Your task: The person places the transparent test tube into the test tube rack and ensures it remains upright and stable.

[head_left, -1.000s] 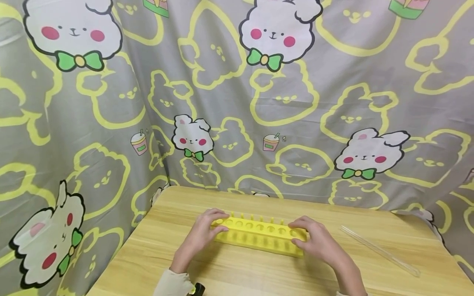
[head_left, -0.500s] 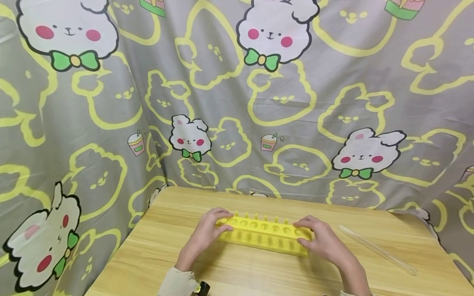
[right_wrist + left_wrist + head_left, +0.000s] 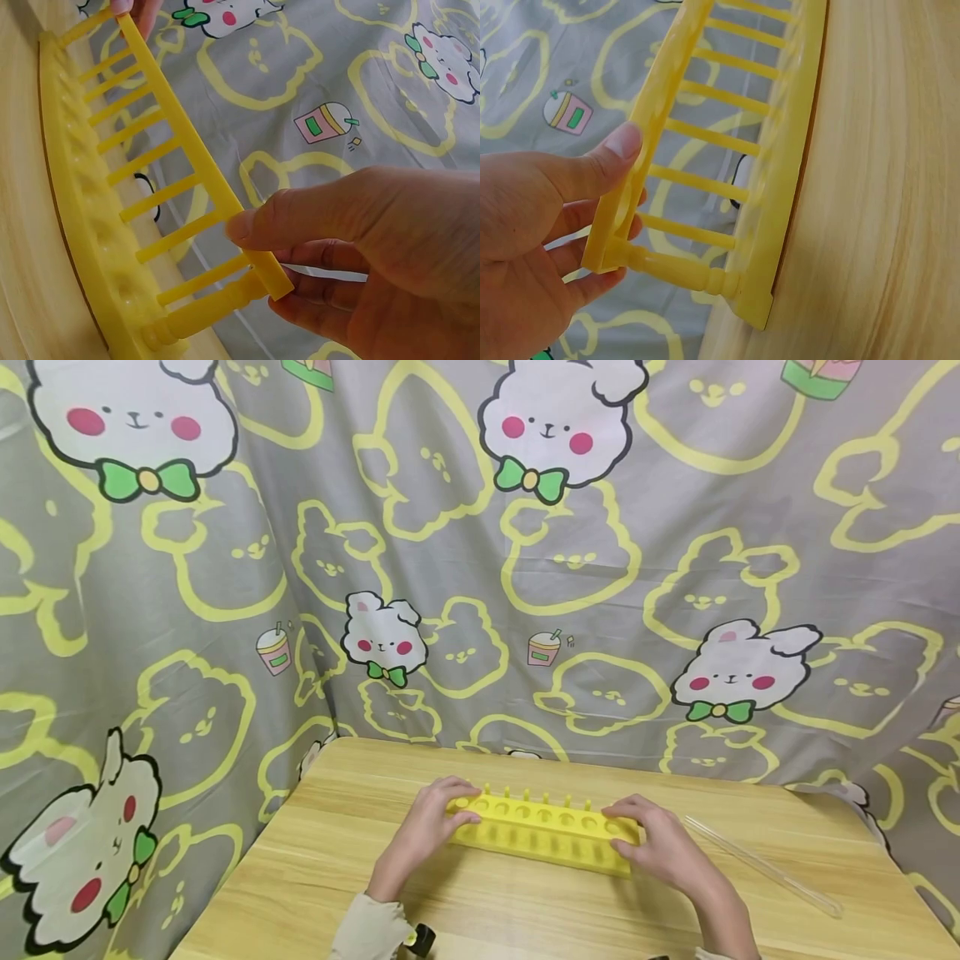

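Observation:
A yellow plastic test tube rack (image 3: 533, 835) stands upright on the wooden table, its upper bar pierced by a row of round holes and a row of thin pegs along the back. My left hand (image 3: 427, 831) grips the left end of the upper bar, thumb in front and fingers behind. At the other end my right hand (image 3: 660, 843) pinches the same bar. In the left wrist view the left thumb (image 3: 622, 142) lies on the bar near a turned end post. The right wrist view has the right thumb (image 3: 244, 225) on the bar, with fingers curled behind it.
A clear, thin glass rod or tube (image 3: 765, 867) lies slanted on the table (image 3: 315, 877) to the right of the right hand. Behind and to the left hangs a grey curtain (image 3: 465, 568) with rabbit prints, close to the table's far edge.
Both hands and the rack have shifted a little to the right along the table, the grip staying the same. The head view has turned slightly. The glass piece lies where it was.

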A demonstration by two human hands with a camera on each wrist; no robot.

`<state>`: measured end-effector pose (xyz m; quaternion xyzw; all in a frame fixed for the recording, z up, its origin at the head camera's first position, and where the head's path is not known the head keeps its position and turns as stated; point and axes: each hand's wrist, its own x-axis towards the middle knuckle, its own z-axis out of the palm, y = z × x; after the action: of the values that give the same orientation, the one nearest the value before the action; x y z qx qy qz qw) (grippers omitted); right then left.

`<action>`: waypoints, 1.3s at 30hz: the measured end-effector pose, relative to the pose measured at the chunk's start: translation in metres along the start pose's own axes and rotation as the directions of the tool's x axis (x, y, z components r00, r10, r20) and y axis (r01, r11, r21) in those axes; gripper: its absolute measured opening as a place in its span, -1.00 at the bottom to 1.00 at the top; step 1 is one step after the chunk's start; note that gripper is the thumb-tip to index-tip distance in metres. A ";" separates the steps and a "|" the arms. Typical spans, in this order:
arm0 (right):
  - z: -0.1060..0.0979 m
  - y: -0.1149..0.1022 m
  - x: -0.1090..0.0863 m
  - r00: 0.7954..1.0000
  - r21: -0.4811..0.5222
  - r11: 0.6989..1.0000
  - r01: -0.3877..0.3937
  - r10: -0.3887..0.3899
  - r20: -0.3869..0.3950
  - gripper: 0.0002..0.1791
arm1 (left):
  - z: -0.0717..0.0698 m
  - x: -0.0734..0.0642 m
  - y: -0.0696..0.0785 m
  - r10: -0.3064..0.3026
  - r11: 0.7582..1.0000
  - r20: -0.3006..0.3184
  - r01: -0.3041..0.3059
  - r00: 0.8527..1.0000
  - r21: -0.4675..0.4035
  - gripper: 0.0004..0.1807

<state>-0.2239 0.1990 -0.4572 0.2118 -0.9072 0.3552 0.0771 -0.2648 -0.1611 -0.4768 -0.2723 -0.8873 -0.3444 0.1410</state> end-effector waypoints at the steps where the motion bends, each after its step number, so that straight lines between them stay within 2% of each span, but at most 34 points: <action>1: 0.000 0.000 0.000 1.000 -0.003 1.000 0.000 0.000 -0.005 -0.60 | 0.001 0.001 0.000 0.000 1.000 0.002 0.000 1.000 0.003 -0.60; 15: 0.000 0.008 0.001 0.999 -0.028 0.999 -0.022 0.021 -0.050 -0.59 | 0.008 0.014 0.001 -0.002 1.000 -0.004 0.003 1.000 0.010 -0.60; 28: 0.003 0.014 0.004 0.994 -0.070 0.997 -0.021 0.013 -0.109 -0.58 | 0.017 0.023 0.001 0.008 1.000 -0.043 -0.008 0.999 0.010 -0.60; 39: 0.005 0.021 0.009 0.988 -0.084 0.996 0.011 -0.024 -0.155 -0.57 | 0.020 0.029 0.001 -0.025 1.000 -0.041 0.025 0.999 -0.010 -0.62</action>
<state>-0.2413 0.2064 -0.4715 0.1878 -0.9106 0.3318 0.1594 -0.2887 -0.1356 -0.4774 -0.2547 -0.8859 -0.3558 0.1538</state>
